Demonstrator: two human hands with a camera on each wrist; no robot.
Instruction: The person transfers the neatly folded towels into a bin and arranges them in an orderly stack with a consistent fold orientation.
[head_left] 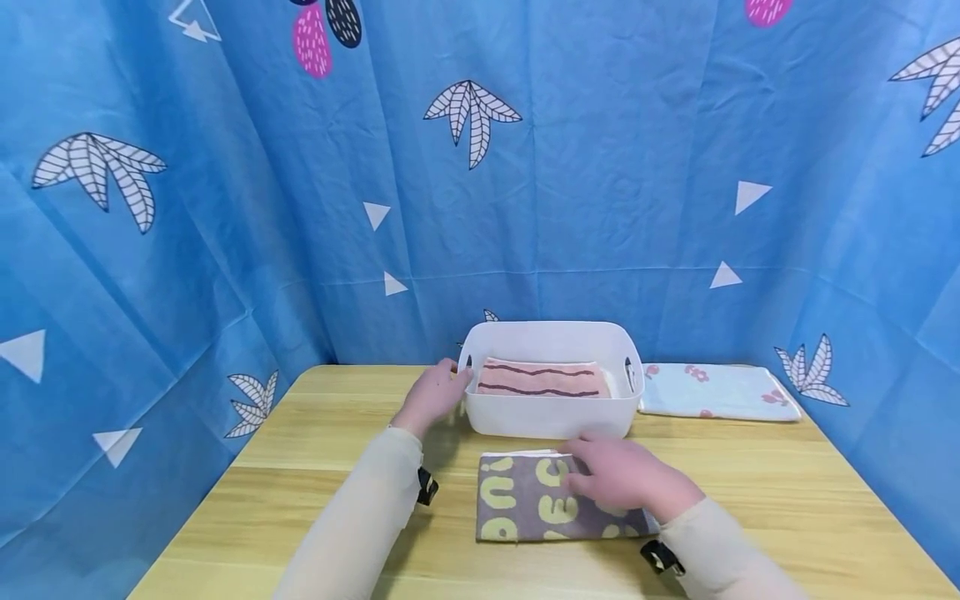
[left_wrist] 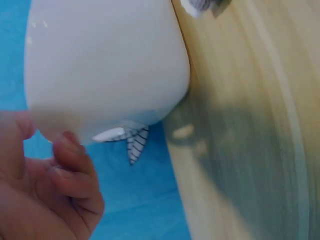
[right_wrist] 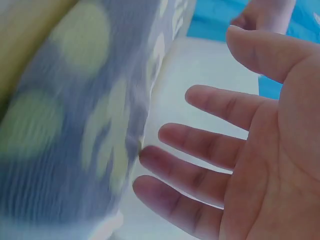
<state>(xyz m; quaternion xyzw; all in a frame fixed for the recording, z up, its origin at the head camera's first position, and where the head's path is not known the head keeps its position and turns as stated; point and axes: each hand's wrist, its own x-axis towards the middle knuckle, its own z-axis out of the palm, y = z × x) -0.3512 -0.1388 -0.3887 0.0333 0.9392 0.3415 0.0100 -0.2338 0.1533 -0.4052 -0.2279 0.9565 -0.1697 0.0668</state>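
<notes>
My left hand (head_left: 437,394) grips the left end of a white plastic basket (head_left: 551,417) by its rim. In the left wrist view the fingers (left_wrist: 75,182) curl at the basket's corner, the thumb close to its edge. Inside the basket lies a folded pink towel (head_left: 540,379) with dark wavy stripes. In front of it, a folded purple-grey towel (head_left: 517,500) with yellow-green letters lies on the table. Over this towel's right part is my right hand (head_left: 622,471). Its fingers (right_wrist: 195,175) are spread and fairly straight in the right wrist view, with nothing held.
To the basket's right, a folded white towel (head_left: 716,392) with pink flowers lies near the table's back edge. The wooden table (head_left: 300,467) is bordered at the back and sides by a blue patterned curtain (head_left: 600,167).
</notes>
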